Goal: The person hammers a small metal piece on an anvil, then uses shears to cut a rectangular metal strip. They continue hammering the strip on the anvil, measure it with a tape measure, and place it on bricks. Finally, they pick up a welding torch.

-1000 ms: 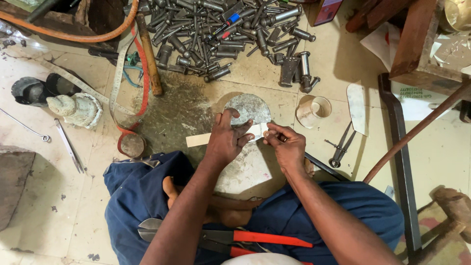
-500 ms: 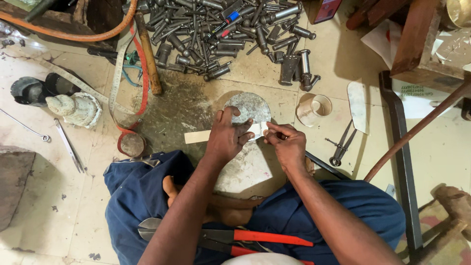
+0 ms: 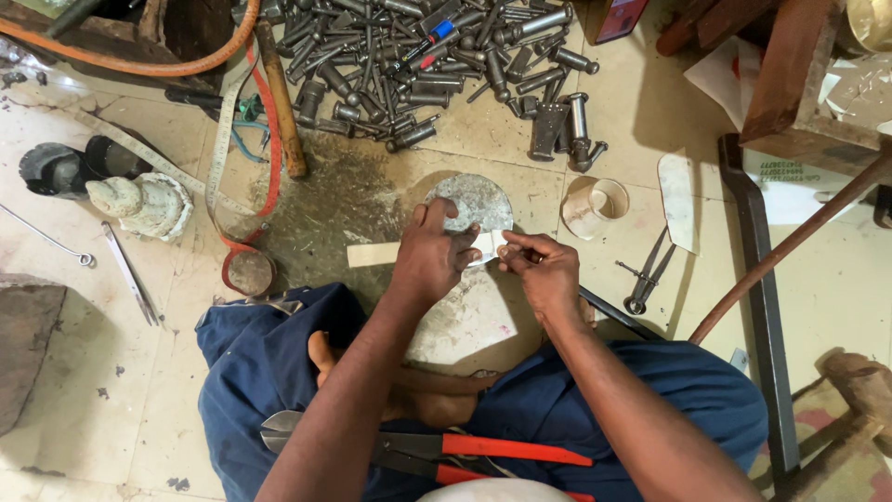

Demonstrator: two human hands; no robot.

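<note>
A round grey metal disc (image 3: 480, 199) lies on the floor in front of me, with a pale flat ruler strip (image 3: 374, 254) across it. My left hand (image 3: 429, 258) presses down on the strip and the disc. My right hand (image 3: 542, 267) pinches a thin scribing tool at the strip's right end, touching the disc edge. A larger pale metal sheet (image 3: 467, 319) lies under my wrists, by my knees.
A pile of steel punches and bolts (image 3: 418, 56) lies beyond the disc. Dividers (image 3: 648, 274), a small tape roll (image 3: 597, 203), a wooden-handled hammer (image 3: 277, 93), an orange hose (image 3: 139, 63) and a measuring tape (image 3: 223, 139) surround me. Red-handled snips (image 3: 446, 451) rest on my lap.
Both hands stay on the strip and disc; my right hand has shifted very slightly along the strip's end. Nothing else moved.
</note>
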